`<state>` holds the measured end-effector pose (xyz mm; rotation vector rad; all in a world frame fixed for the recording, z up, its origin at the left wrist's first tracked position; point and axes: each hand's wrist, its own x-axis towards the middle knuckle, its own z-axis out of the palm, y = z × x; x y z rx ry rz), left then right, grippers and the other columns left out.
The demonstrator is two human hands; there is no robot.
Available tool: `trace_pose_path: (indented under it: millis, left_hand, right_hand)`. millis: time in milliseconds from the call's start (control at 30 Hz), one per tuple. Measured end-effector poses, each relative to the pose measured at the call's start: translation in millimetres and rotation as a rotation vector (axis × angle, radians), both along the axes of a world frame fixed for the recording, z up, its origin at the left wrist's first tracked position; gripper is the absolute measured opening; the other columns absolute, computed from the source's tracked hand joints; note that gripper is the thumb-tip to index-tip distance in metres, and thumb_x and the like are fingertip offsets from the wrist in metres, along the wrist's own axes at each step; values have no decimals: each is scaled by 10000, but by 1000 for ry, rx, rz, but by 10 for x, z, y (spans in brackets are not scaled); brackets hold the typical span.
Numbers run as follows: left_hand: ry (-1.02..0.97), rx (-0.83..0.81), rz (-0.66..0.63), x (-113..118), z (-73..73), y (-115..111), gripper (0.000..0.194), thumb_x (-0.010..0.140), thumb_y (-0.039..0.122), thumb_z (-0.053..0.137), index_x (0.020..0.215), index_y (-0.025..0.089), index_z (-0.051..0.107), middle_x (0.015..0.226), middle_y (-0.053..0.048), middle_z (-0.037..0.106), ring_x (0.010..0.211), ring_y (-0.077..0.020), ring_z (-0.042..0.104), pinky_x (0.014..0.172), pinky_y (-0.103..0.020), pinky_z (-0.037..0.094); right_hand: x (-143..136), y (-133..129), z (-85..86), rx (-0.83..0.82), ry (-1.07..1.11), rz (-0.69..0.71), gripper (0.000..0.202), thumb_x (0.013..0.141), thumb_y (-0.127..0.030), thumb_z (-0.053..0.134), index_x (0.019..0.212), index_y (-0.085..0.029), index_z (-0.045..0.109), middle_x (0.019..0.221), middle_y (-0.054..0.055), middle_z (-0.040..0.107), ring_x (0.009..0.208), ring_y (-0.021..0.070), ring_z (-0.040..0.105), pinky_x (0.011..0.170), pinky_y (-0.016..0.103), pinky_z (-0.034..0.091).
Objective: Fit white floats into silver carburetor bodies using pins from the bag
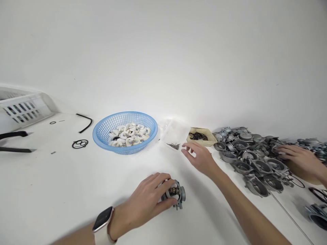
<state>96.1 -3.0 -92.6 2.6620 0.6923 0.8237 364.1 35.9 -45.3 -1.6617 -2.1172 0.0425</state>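
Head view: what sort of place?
Likely a small-parts workbench: heaped grey metal castings, a round blue plastic basket of white curved parts, one grey metal housing under the left hand.

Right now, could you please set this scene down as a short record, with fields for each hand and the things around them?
Left hand: fingers around a metal casting on the white table
Right hand: fingers parted, beside the small white tray
White tray contents: thin metal pins
Left of tray: blue basket holding white curved pieces
Right of tray: yellowish tray with dark, thin items
Far right: another person's hand at a pile of metal castings
Far left: white crate
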Motion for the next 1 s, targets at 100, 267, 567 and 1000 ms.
trace_pose_path:
  millis: [100, 267, 567, 1000]
  left_hand:
    - [-31, -3, 2, -2, 8, 10, 351, 1058, 427, 560, 1350, 232, 559, 1232, -96, 678, 1043, -259, 693, 875, -398, 597]
    - [-44, -25, -11, -35, 5, 14, 450, 1023, 492, 602, 1383, 230, 537, 1232, -94, 682, 1054, -270, 685, 892, -413, 586]
    - [-59, 1, -40, -77, 57, -7, 360, 1052, 417, 540, 1345, 209, 539, 1167, -105, 682, 959, -248, 679, 821, -383, 570]
    - [-33, 6, -29, -69, 42, -21, 392, 1021, 344, 596, 1382, 220, 510, 1217, -106, 679, 1025, -263, 684, 874, -405, 576]
  right_hand:
    - [32, 466, 89, -125, -201, 60, 148, 1024, -250, 610, 1101, -176, 713, 1113, 84, 715, 1061, 236, 666, 939, 402, 543]
    - [-122, 903, 97, -335, -455, 109, 305, 1025, -373, 654, 1269, -191, 652, 1309, 96, 655, 1102, 233, 673, 946, 451, 584]
    - [-236, 1062, 105, -514, -538, 73, 307, 1030, -376, 644, 1281, -198, 649, 1310, 94, 655, 1088, 232, 677, 929, 436, 592]
    - [-9, 808, 230, -373, -133, 72, 219, 1019, -368, 656, 1104, -172, 702, 1120, 62, 717, 963, 197, 692, 877, 394, 590]
